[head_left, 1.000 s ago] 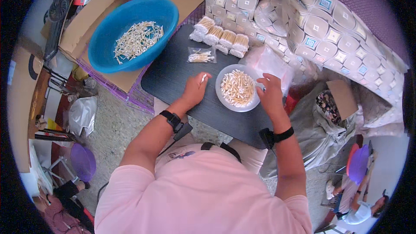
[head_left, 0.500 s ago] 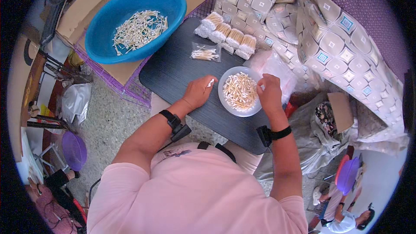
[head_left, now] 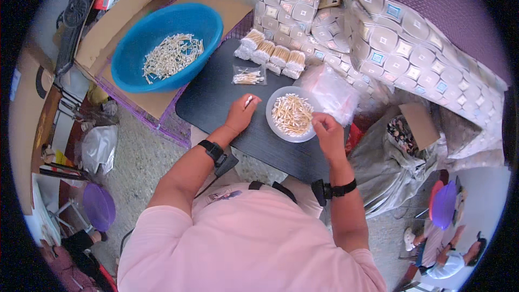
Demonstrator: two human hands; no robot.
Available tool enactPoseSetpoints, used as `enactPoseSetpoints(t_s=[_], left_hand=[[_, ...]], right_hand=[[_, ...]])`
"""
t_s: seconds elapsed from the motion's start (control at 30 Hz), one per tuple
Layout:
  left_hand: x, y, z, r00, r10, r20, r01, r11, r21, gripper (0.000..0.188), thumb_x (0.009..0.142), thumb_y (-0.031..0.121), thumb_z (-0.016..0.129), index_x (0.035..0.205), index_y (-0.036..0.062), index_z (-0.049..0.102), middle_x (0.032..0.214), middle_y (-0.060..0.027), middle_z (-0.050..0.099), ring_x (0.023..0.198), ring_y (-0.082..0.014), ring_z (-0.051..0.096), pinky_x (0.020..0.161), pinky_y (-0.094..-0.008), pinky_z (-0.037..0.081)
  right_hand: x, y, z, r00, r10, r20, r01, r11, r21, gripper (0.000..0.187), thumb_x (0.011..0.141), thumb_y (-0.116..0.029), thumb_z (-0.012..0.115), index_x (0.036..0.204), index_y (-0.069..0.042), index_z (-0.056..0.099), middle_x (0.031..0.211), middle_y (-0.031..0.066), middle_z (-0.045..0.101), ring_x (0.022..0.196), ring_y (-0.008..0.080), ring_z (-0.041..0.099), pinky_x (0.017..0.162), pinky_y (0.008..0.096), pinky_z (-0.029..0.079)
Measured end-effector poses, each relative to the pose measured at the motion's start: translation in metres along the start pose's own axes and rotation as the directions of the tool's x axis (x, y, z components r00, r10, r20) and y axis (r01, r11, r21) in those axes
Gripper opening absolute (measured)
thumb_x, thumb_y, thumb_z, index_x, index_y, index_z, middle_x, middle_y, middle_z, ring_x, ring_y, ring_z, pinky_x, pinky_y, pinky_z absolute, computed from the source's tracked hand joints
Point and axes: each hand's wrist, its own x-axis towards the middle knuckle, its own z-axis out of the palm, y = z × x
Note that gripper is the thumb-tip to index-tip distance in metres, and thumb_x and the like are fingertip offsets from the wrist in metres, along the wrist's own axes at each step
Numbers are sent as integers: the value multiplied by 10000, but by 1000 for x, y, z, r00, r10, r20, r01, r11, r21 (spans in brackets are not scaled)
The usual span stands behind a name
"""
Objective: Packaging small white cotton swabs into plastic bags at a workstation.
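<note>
A white plate [head_left: 274, 128] heaped with cotton swabs [head_left: 292, 113] sits on a dark board [head_left: 216, 97]. My left hand [head_left: 240, 113] rests just left of the plate, fingers closed on a few swabs whose white tips show at the thumb. My right hand [head_left: 326, 130] is at the plate's right rim, fingertips pinched over the pile; whether a swab is between them is unclear. Beyond the plate lie a small clear bag of swabs [head_left: 248, 76] and a row of filled swab bundles [head_left: 273, 54].
A blue basin [head_left: 135, 54] with loose swabs sits on cardboard at the upper left. A pile of clear plastic bags [head_left: 332, 89] lies right of the plate. Patterned cushions [head_left: 389, 38] fill the upper right. A grey sack [head_left: 389, 157] sits at the right. A person [head_left: 448, 257] sits at the lower right.
The view has shifted, so the board and plate sit lower in the picture. My left hand stays left of the plate with swabs in it; my right hand stays at the rim.
</note>
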Motion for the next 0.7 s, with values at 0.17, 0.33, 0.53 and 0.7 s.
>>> enactPoseSetpoints(t_s=[0.17, 0.33, 0.53, 0.7], left_hand=[[-3, 88, 4, 918, -283, 277, 369, 866, -337, 228, 983, 281, 522, 982, 101, 662, 634, 83, 471, 562, -29, 386, 505, -225, 320], [-9, 116, 14, 869, -193, 455, 410, 795, -446, 253, 992, 303, 508, 973, 108, 668, 613, 101, 439, 549, -12, 356, 482, -217, 288], [-13, 111, 11, 863, -207, 462, 347, 906, -242, 251, 979, 253, 546, 976, 27, 657, 793, 29, 622, 757, -31, 514, 674, -224, 445], [-23, 119, 13, 875, -121, 469, 266, 929, -256, 193, 973, 218, 555, 916, 60, 649, 723, 74, 549, 641, -20, 433, 562, -221, 377]], right_hand=[[-24, -21, 6, 970, 225, 90, -242, 881, 406, 170, 883, -139, 639, 973, 4, 662, 1015, 55, 680, 799, 104, 595, 737, 259, 492], [-29, -25, 14, 975, 180, 134, -222, 861, 458, 140, 894, -119, 635, 973, -5, 651, 1029, 54, 673, 827, 98, 603, 772, 256, 505], [-37, -44, 11, 997, 68, 29, -73, 950, 303, 68, 883, -80, 639, 926, -28, 629, 963, 49, 665, 801, 97, 600, 725, 249, 501], [-37, -43, 6, 999, 32, 41, -43, 950, 311, 79, 886, -72, 643, 930, -27, 595, 833, -15, 594, 729, 56, 546, 645, 228, 461]])
